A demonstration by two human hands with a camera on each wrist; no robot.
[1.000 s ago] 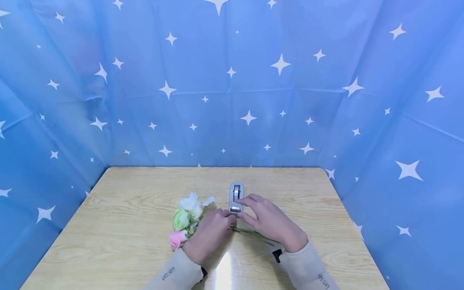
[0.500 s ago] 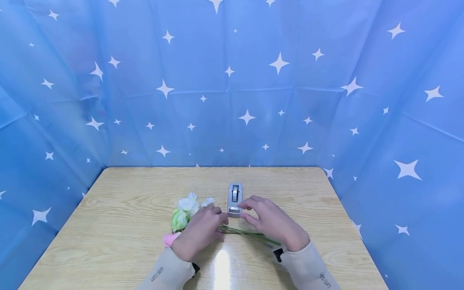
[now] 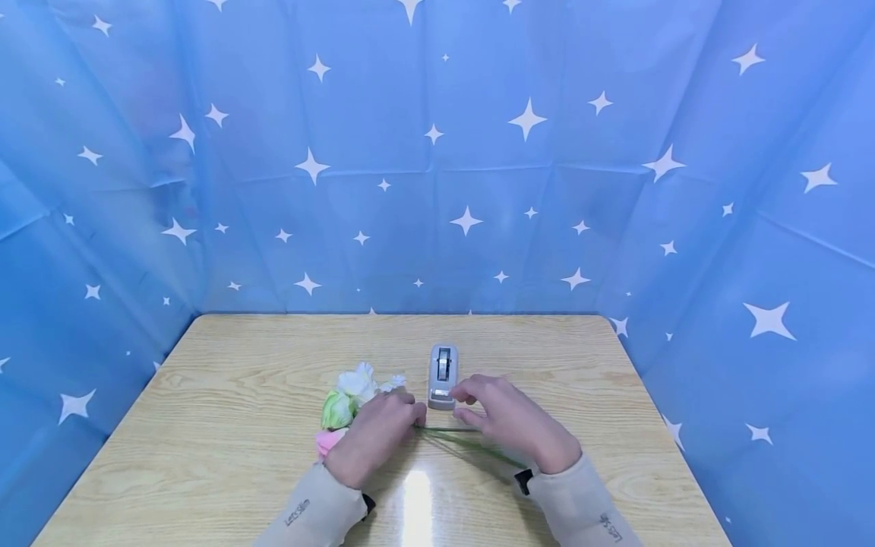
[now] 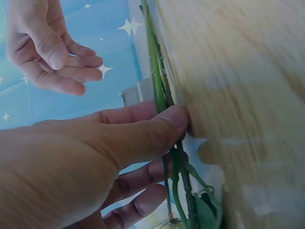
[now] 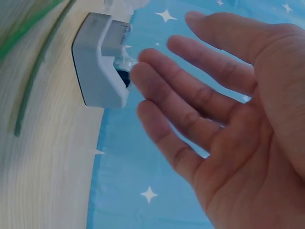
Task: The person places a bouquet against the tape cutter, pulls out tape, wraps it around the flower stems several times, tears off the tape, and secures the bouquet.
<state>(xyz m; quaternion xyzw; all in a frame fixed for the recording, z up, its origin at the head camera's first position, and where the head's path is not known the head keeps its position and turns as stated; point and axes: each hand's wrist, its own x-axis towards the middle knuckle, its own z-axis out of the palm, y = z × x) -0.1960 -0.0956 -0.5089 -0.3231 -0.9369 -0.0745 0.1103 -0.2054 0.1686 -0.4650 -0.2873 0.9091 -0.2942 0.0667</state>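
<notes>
My left hand [image 3: 377,434] pinches a small bunch of green flower stems [image 4: 158,81] between thumb and forefinger, low over the table. Left of that hand lie the blooms: a white flower [image 3: 358,382], a green-and-white flower [image 3: 337,410] and a pink flower [image 3: 328,442], the last partly hidden by the wrist. From the grip, the stems run rightward under my right hand [image 3: 511,422]. That hand hovers with loosely bent fingers and holds nothing, as the right wrist view also shows. Just beyond its fingertips stands a grey tape dispenser [image 3: 443,377] with a roll in it.
The wood-grain table [image 3: 273,342] reaches back to a blue curtain [image 3: 396,251] with white stars, which also hangs along both sides. A bright light reflection lies on the tabletop between the forearms.
My left hand has shifted left along the stems, its fingers parting and then closing on them again. My right hand has drawn back slightly from the tape dispenser.
</notes>
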